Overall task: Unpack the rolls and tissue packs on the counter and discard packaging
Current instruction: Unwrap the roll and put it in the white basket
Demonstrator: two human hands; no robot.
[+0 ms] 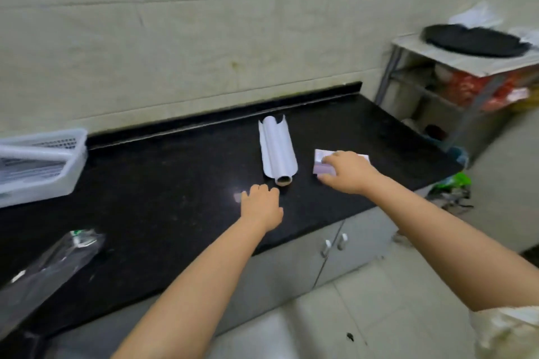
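A white roll (pixel 277 151) on a cardboard core lies on the black counter (pixel 163 183), its outer sheet partly loose. Right of it sits a small tissue pack (pixel 322 165) with a purple side. My right hand (pixel 348 172) rests on top of the pack, fingers curled over its near edge. My left hand (pixel 261 204) is flat on the counter just in front of the roll's near end, fingers bent, holding nothing. A clear plastic wrapper (pixel 49 268) with a dark roll shape inside lies at the counter's near left.
A white plastic basket (pixel 40 166) stands at the far left of the counter. A metal shelf unit (pixel 455 90) with a dark pan on top is beyond the right end. Green and grey bags (pixel 452 189) lie on the floor. Grey cabinet doors (pixel 329 253) sit below the counter.
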